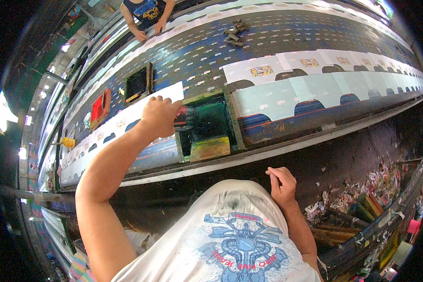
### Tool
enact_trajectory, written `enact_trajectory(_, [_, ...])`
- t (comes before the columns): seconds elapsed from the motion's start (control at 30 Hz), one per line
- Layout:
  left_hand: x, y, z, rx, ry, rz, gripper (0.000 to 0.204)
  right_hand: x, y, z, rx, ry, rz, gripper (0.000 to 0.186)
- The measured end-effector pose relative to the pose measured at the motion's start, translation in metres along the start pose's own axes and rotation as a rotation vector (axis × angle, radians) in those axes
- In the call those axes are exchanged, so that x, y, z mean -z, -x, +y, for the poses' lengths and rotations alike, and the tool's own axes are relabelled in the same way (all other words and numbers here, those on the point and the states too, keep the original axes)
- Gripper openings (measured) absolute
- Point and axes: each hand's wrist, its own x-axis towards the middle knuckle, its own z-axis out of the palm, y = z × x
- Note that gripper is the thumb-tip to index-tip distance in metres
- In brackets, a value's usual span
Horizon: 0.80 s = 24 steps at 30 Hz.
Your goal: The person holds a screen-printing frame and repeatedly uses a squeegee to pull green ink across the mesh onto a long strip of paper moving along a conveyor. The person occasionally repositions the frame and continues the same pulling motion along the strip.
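Head view looks down on a long printing bench (286, 141) that runs across the picture, its dark blue top lined with white paper pieces. Starting at the left, a yellow object (67, 142) sits near the bench's near edge, then a red-inked screen frame (100, 108) lies on the top, and just beyond it a dark screen frame (139, 83) lies closer to the far edge. Next comes your left hand (160, 115), reaching out over the bench and closed around the end of a squeegee handle (185, 118) that is smeared dark red and green. That handle lies inside a wooden screen frame (207, 126) holding green ink, which rests by the near edge of the bench, with a yellowish patch at its near side. A strip of white paper (141, 108) lies under and beside your left hand.

Further right, printed paper pieces (286, 96) with scalloped lower edges run along the bench toward its right end. A small heap of dark clips (235, 33) lies near the far edge. Across the bench, at the far edge, another person's hands (148, 30) rest on the paper.

Your right hand (281, 183) hangs below the near edge of the bench, off its surface, fingers curled loosely in and holding nothing that shows. To its right, scraps of paper litter the floor (362, 188).
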Motion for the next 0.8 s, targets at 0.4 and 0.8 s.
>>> enact_trajectory(0.4, [-0.002,-0.007,0.007,-0.083,-0.002,0.160,0.074,-0.002,-0.001,0.004,-0.004,-0.006,0.030,0.021])
enact_trajectory(0.8, [0.014,-0.043,0.039,-0.134,0.010,0.177,0.075,0.010,0.000,0.001,-0.014,0.026,0.075,0.022])
